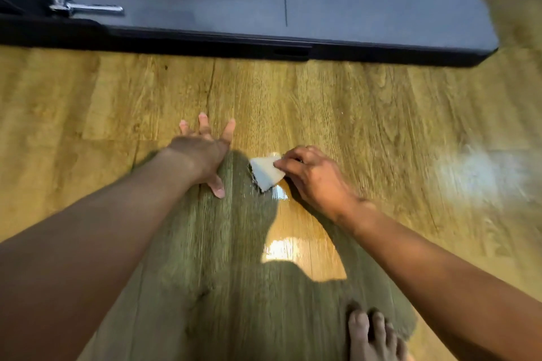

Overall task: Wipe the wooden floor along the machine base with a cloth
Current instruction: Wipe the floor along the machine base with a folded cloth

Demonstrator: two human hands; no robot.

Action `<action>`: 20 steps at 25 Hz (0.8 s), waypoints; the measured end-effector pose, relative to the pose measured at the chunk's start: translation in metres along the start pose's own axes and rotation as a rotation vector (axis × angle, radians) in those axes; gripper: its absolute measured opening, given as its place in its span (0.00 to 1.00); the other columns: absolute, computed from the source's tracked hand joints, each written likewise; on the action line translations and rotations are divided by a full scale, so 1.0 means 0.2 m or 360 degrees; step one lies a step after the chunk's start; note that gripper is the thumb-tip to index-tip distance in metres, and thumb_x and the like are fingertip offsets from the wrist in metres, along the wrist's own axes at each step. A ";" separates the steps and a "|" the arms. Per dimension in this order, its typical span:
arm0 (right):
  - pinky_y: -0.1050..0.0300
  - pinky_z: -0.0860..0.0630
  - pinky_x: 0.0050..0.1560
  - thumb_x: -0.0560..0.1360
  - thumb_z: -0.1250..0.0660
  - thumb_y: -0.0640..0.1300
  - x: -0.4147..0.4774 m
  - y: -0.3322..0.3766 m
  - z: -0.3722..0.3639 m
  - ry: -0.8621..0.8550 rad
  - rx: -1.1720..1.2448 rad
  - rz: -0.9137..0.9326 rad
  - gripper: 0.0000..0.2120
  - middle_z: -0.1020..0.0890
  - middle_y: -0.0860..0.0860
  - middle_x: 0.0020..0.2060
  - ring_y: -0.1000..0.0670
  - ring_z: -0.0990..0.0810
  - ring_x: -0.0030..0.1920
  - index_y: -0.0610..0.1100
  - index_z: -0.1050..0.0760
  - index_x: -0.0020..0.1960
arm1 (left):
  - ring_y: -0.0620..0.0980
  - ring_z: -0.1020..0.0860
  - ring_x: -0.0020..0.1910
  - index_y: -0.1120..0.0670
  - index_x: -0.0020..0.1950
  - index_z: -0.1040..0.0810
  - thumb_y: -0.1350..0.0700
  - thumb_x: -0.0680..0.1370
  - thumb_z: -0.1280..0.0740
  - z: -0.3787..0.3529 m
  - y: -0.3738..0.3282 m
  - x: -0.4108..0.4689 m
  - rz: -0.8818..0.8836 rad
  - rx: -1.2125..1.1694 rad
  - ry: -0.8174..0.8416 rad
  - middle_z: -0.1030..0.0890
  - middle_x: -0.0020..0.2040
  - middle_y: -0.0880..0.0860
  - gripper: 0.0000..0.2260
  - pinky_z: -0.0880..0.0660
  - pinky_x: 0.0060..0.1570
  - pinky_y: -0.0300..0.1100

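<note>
Fingers [289,162] of the right hand [313,177] are curled and pinch the near edge of a small pale cloth [267,174], which lies flat on the wooden floor [366,114] between the two hands and well apart from the machine base [293,51]. Just beside it, the left hand [202,152] is planted on the boards with its fingers spread wide and straight, thumb pointing back toward the body, apparently as a brace. A glossy patch [280,193] touches the cloth's near corner; whether it is moisture or only reflected light is hard to say. If it is wet, the bracing palm or the bare foot [375,334] at the bottom edge could slide. Held by so little of its edge, the cloth may fold under or slip free on a hard stroke, and at this spot the strip right against the base would go unwiped. Blur softens everything, especially the far right floor. How much cloth sits under the right palm is hidden, and the base runs out of view on the left, past a metal pin [88,8].
</note>
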State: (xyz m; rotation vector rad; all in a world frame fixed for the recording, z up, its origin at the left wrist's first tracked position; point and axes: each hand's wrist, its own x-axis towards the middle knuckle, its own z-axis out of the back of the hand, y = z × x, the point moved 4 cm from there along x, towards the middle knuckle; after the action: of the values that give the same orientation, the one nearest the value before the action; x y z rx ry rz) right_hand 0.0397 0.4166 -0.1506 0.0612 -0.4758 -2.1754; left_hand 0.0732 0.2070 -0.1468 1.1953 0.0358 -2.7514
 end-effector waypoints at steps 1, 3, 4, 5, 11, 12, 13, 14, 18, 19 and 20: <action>0.50 0.21 0.44 0.73 0.31 0.37 -0.06 0.03 -0.02 0.0036 0.0001 0.0074 0.12 0.20 0.45 0.49 0.44 0.22 0.47 0.43 0.21 0.56 | 0.70 0.60 0.73 0.44 0.72 0.75 0.42 0.62 0.22 0.00 0.00 0.01 0.0006 -0.0002 -0.0021 0.70 0.73 0.62 0.64 0.41 0.68 0.62; 0.52 0.22 0.42 0.73 0.30 0.40 -0.13 0.05 -0.02 0.0142 -0.0013 0.0277 0.13 0.20 0.46 0.49 0.46 0.22 0.47 0.44 0.22 0.58 | 0.69 0.60 0.73 0.43 0.71 0.75 0.42 0.60 0.22 0.00 0.00 0.02 0.0018 -0.0003 -0.0033 0.71 0.73 0.60 0.65 0.38 0.66 0.62; 0.53 0.21 0.43 0.73 0.30 0.41 -0.08 0.02 -0.01 0.0180 -0.0020 0.0333 0.14 0.20 0.47 0.50 0.47 0.22 0.48 0.45 0.23 0.59 | 0.69 0.59 0.73 0.43 0.71 0.75 0.42 0.60 0.22 0.01 0.00 0.03 0.0024 0.0006 -0.0026 0.72 0.73 0.59 0.65 0.38 0.66 0.62; 0.53 0.21 0.46 0.74 0.30 0.42 0.00 -0.02 0.01 0.0202 -0.0042 0.0327 0.14 0.20 0.47 0.51 0.47 0.22 0.49 0.45 0.24 0.60 | 0.70 0.59 0.73 0.43 0.72 0.75 0.42 0.60 0.22 0.01 0.00 0.03 0.0028 0.0020 -0.0011 0.72 0.73 0.60 0.65 0.38 0.66 0.62; 0.55 0.26 0.57 0.77 0.35 0.46 0.57 -0.37 0.11 0.0050 -0.0037 -0.0033 0.13 0.22 0.47 0.56 0.46 0.22 0.53 0.47 0.23 0.60 | 0.71 0.60 0.72 0.46 0.72 0.75 0.42 0.60 0.22 0.01 -0.01 0.05 0.0015 0.0023 0.0057 0.71 0.72 0.62 0.65 0.43 0.68 0.64; 0.54 0.26 0.55 0.77 0.35 0.46 0.64 -0.44 0.14 -0.0044 -0.0072 -0.0071 0.13 0.22 0.46 0.55 0.45 0.21 0.52 0.46 0.23 0.60 | 0.71 0.61 0.72 0.46 0.71 0.76 0.42 0.60 0.22 0.01 -0.01 0.05 0.0020 0.0020 0.0063 0.72 0.71 0.62 0.65 0.43 0.68 0.65; 0.53 0.25 0.53 0.77 0.35 0.46 0.69 -0.52 0.17 -0.0113 -0.0123 -0.0121 0.13 0.21 0.46 0.54 0.44 0.21 0.51 0.46 0.22 0.60 | 0.71 0.62 0.71 0.46 0.71 0.77 0.42 0.60 0.22 0.01 0.00 0.05 0.0027 0.0011 0.0069 0.73 0.71 0.61 0.66 0.42 0.68 0.66; 0.51 0.25 0.53 0.77 0.35 0.47 0.73 -0.59 0.19 -0.0121 -0.0195 -0.0173 0.14 0.21 0.46 0.54 0.43 0.21 0.52 0.46 0.23 0.61 | 0.71 0.62 0.71 0.46 0.70 0.77 0.42 0.60 0.22 0.01 0.00 0.05 0.0032 0.0005 0.0073 0.74 0.70 0.61 0.66 0.42 0.68 0.67; 0.44 0.23 0.53 0.80 0.41 0.49 0.72 -0.73 0.18 0.0005 -0.0395 -0.0220 0.15 0.23 0.45 0.60 0.40 0.23 0.56 0.48 0.26 0.64 | 0.72 0.62 0.71 0.46 0.70 0.77 0.43 0.62 0.22 0.01 -0.01 0.05 0.0037 0.0021 0.0058 0.74 0.70 0.62 0.65 0.45 0.69 0.66; 0.43 0.23 0.52 0.80 0.42 0.48 0.70 -0.72 0.16 -0.0006 -0.0386 -0.0245 0.15 0.23 0.46 0.61 0.40 0.23 0.56 0.48 0.27 0.65 | 0.72 0.63 0.71 0.46 0.70 0.78 0.43 0.62 0.22 0.01 -0.01 0.05 0.0042 0.0002 0.0070 0.74 0.70 0.62 0.65 0.45 0.68 0.65; 0.44 0.22 0.51 0.80 0.42 0.47 0.66 -0.69 0.14 -0.0012 -0.0375 -0.0259 0.14 0.24 0.46 0.62 0.40 0.23 0.55 0.48 0.27 0.65 | 0.72 0.63 0.71 0.46 0.70 0.78 0.44 0.62 0.22 0.01 -0.01 0.05 0.0045 -0.0016 0.0082 0.75 0.70 0.62 0.65 0.44 0.67 0.66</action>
State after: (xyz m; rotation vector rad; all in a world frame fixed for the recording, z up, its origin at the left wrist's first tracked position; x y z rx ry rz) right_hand -0.1526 0.3968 -0.1575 -0.0386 -0.2223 -2.3774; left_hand 0.0636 0.2076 -0.1527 1.2543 0.0380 -2.6928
